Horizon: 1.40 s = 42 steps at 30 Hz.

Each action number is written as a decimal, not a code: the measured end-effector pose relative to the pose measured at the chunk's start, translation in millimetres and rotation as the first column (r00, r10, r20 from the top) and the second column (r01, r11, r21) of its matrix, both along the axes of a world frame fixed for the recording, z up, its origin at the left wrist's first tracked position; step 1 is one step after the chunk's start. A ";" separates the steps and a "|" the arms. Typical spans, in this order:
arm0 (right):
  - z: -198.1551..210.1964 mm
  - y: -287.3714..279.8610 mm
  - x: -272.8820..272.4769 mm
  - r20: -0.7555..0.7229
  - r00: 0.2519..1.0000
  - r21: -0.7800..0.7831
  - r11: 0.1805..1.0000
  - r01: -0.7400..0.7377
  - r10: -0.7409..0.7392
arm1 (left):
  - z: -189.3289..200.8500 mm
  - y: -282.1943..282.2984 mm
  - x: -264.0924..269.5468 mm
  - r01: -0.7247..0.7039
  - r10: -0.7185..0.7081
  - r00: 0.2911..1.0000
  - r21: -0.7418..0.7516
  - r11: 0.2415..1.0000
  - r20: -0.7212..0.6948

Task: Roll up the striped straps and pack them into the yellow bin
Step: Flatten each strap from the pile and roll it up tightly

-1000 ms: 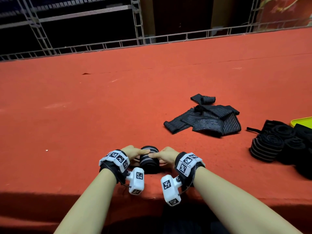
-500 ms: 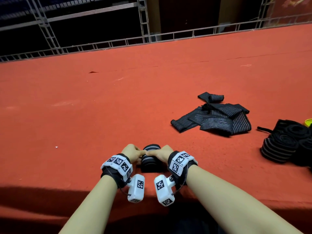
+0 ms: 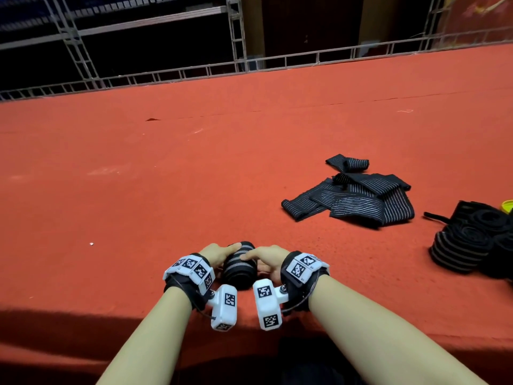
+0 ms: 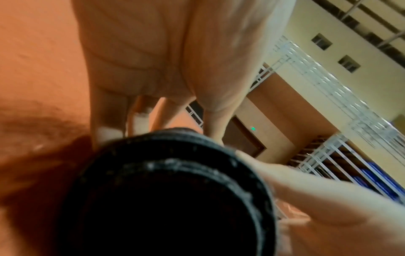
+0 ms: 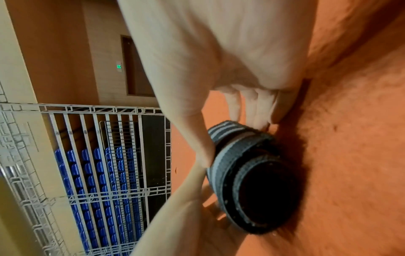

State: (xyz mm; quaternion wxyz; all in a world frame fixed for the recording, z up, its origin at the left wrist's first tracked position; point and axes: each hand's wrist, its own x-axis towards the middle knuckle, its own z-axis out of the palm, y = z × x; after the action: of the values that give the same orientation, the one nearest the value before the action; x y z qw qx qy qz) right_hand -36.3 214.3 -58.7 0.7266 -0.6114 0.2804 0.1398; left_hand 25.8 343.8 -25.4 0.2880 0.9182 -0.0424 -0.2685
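Both my forearms bare, no sleeves. Black strap on each wrist, white blocky band on top tiled with black-and-white square tags. My left hand [image 3: 219,252] and right hand [image 3: 263,258] ungloved. White camera pod [image 3: 225,307] bolted off each strap on a short bracket, silver screw, tag on pod faces. Thin black cable loops at each wrist.

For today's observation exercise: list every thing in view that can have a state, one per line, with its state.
Strap in hands: rolled up, lying on the red surface.
Left hand: grips the roll's left end.
Right hand: grips the roll's right end.
Loose straps: unrolled, piled flat.
Finished rolls: rolled, clustered at right.
Yellow bin: only an edge visible.
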 end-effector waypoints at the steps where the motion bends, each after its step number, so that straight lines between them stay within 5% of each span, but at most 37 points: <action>1: -2.6 -1.4 0.4 0.006 1.000 0.025 1.000 0.008 -0.008 | 1.7 -2.3 -0.4 0.040 -0.044 0.997 0.069 0.997 0.056; 9: -10.2 -2.6 -6.0 0.132 0.988 -0.045 0.996 -0.077 0.082 | 7.7 -23.2 -10.0 0.195 -0.217 0.975 0.283 0.939 0.049; 14: -12.7 -17.5 -12.2 0.166 0.970 0.275 0.937 -0.217 0.176 | 15.5 -22.3 -5.0 0.143 -0.161 0.985 0.231 0.962 0.062; 19: -9.3 -8.2 -18.7 0.143 0.976 0.135 0.973 -0.185 0.166 | -4.3 -28.4 -17.9 -0.029 0.011 0.993 0.142 0.990 0.121; 24: -13.6 -11.2 -25.2 0.149 0.986 0.274 0.956 -0.109 0.069 | -6.4 -22.1 -17.7 -0.028 0.002 0.987 0.159 0.987 0.160; 33: 1.1 -8.1 -26.7 0.163 0.986 0.278 0.956 -0.090 0.046 | -33.8 9.3 3.7 -0.006 0.057 0.963 -0.192 0.981 0.263; 38: -11.7 -1.2 -27.7 0.144 0.988 0.111 0.991 -0.074 0.058 | -20.1 20.9 -22.3 -0.172 0.263 0.958 -0.507 0.845 0.114; 42: -13.5 6.9 -22.1 0.143 0.979 -0.138 0.982 -0.126 0.146 | -18.2 35.0 -26.3 -0.324 0.378 0.925 -0.586 0.742 -0.032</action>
State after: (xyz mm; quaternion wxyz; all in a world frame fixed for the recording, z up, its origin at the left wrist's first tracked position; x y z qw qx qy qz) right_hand -58.4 221.3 -72.3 0.6937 -0.6836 0.1901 0.1236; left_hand -0.5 378.8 -43.6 0.5976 0.7881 0.0387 -0.1424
